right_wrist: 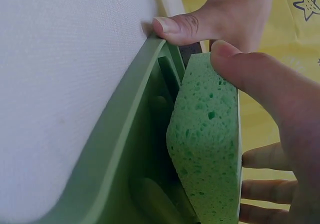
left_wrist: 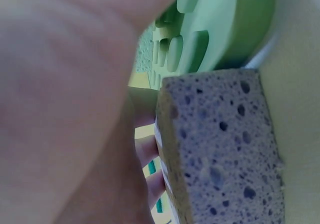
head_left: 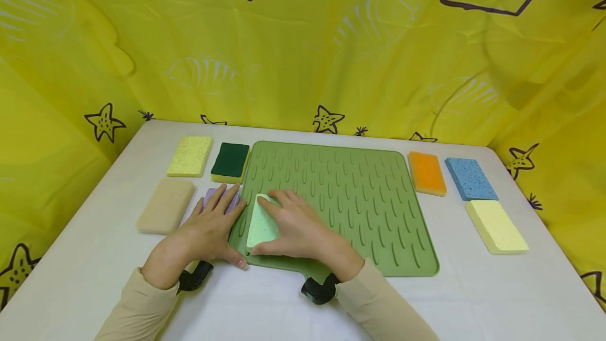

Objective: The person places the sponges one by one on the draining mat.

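The right-hand grip [head_left: 297,223] holds the green sponge [head_left: 260,225] on the mat [head_left: 360,209], seemingly to steady it, while the left-hand grip [head_left: 210,229] spreads wide over the purple sponge [left_wrist: 225,144].

- The head view is bright and evenly lit, with crisp outlines on the yellow curtain [head_left: 303,57] and a faint warm tint.
- Soft, pale shadows fall on the white table [head_left: 473,299] near the sleeves [head_left: 142,304].
- The left wrist view is dimmer and hazy, with a violet cast; the left grip [left_wrist: 70,99] blurs close to the lens, while pores in the purple sponge [left_wrist: 225,149] read fairly clearly.
- In the right wrist view, the table looks cool blue-grey, the green mat's [right_wrist: 115,154] recess sinks into deep shadow, and the mint-green sponge's [right_wrist: 205,124] pores are distinct.
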A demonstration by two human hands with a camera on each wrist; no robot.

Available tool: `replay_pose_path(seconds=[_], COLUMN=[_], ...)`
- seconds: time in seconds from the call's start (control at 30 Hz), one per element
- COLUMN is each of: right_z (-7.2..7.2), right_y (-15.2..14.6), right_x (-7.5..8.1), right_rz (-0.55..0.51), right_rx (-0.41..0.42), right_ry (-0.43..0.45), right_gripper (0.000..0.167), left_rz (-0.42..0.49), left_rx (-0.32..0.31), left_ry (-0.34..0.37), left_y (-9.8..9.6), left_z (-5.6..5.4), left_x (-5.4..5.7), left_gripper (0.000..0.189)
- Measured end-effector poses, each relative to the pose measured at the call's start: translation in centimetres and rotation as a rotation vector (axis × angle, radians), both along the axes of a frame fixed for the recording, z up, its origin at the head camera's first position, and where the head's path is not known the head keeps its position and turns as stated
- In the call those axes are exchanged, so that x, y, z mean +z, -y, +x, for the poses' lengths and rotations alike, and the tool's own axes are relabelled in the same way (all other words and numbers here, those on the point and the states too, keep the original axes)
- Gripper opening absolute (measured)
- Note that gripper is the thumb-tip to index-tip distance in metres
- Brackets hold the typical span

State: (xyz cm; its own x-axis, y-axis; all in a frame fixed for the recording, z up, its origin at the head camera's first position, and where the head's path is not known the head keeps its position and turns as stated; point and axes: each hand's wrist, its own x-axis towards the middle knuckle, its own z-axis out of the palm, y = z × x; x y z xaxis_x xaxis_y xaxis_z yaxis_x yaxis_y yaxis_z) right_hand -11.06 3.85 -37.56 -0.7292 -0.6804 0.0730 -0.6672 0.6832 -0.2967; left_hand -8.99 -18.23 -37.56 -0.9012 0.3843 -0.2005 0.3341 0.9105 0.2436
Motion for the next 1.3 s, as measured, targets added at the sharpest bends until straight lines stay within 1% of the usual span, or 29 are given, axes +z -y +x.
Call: replay_pose_path(seconds=[0.4,0.67,0.77,0.87,0.97,1.1,1.3], right_z=[-0.3,0.0,0.1,0.2,0.3,0.2,0.1], right_y=[1.3,1.7,1.7,1.5,1.2,0.5,-0.9], right_x=[0.0,-0.3,-0.2,-0.1,0.1,0.5,0.7], right_rz=[0.032,0.088,0.089,0.072,0.044,0.014,-0.032], right_rx=[-0.006,-0.018,-0.015,-0.01,-0.011,-0.018,-0.043], right_ry=[-0.023,-0.062,-0.058,-0.029,0.002,-0.001,-0.008], right_gripper=[0.095,0.095,0.096,0.096,0.092,0.083,0.074], left_rz=[-0.014,-0.015,-0.016,-0.015,-0.014,-0.01,-0.002], left_rx=[-0.008,-0.009,-0.006,-0.006,-0.004,-0.003,-0.002], left_ry=[-0.008,-0.002,0.002,0.001,0.0,-0.002,0.002], left_y=[-0.1,-0.2,-0.2,-0.1,0.0,0.0,0.0], left_z=[-0.1,-0.2,-0.2,-0.1,-0.1,-0.1,0.0], left_x=[0.1,0.1,0.1,0.0,0.0,0.0,0.0], left_gripper=[0.135,0.135,0.135,0.136,0.136,0.136,0.135])
